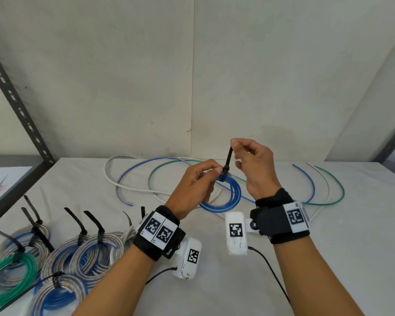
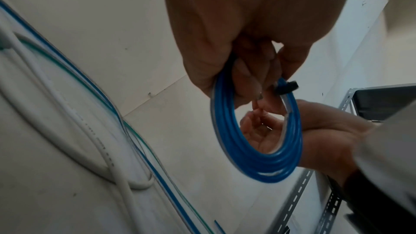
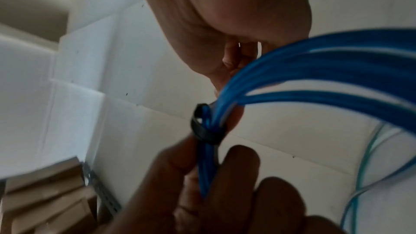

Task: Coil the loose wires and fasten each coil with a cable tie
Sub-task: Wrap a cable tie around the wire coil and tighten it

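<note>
A small blue wire coil (image 1: 224, 199) hangs above the white table. My left hand (image 1: 216, 174) grips the coil's top, thumb and fingers curled round the strands beside the tie's head. A black cable tie (image 1: 228, 161) is looped round the coil there, its tail standing upward. My right hand (image 1: 234, 145) pinches the tail's upper end between thumb and fingertips. In the left wrist view the blue coil (image 2: 258, 141) dangles under my curled fingers (image 2: 249, 70), the tie head (image 2: 287, 87) at its top. The right wrist view shows the tie's loop (image 3: 202, 128) snug round the blue strands (image 3: 315, 70).
Several tied coils (image 1: 87, 254) and a green coil (image 1: 9, 277) lie at the front left. Loose white (image 1: 108, 179), blue (image 1: 311, 185) and green (image 1: 341, 190) wires sprawl across the table's back (image 1: 328, 258). A perforated metal upright (image 1: 16, 99) leans at the left.
</note>
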Demonstrator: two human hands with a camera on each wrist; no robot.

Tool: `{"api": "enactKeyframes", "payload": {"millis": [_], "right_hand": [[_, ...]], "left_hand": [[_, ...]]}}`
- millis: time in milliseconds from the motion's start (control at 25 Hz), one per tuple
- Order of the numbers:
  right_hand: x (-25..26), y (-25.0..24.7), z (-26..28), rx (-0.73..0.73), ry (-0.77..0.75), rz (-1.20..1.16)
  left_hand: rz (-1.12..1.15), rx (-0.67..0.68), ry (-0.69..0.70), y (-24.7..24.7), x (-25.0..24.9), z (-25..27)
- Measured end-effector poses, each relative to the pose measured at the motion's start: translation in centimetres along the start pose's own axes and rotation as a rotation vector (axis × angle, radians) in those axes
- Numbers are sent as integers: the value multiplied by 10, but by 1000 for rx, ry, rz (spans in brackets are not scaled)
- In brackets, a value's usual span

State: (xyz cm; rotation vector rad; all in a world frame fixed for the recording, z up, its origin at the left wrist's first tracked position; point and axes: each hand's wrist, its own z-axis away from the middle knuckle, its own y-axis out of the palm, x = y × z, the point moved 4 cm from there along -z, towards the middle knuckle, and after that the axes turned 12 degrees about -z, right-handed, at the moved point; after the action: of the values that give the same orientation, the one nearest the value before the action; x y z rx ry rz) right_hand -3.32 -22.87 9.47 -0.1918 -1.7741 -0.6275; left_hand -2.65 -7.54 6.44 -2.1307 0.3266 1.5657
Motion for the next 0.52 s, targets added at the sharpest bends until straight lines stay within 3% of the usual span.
{"api": "enactKeyframes", "payload": {"millis": [280, 520], "right_hand": [[11, 12, 0, 155, -20, 113], [16, 13, 4, 161, -100, 184]], "left_hand": [[-102, -56, 9, 0, -5, 2], [-113, 45, -50, 4, -5, 2]]}}
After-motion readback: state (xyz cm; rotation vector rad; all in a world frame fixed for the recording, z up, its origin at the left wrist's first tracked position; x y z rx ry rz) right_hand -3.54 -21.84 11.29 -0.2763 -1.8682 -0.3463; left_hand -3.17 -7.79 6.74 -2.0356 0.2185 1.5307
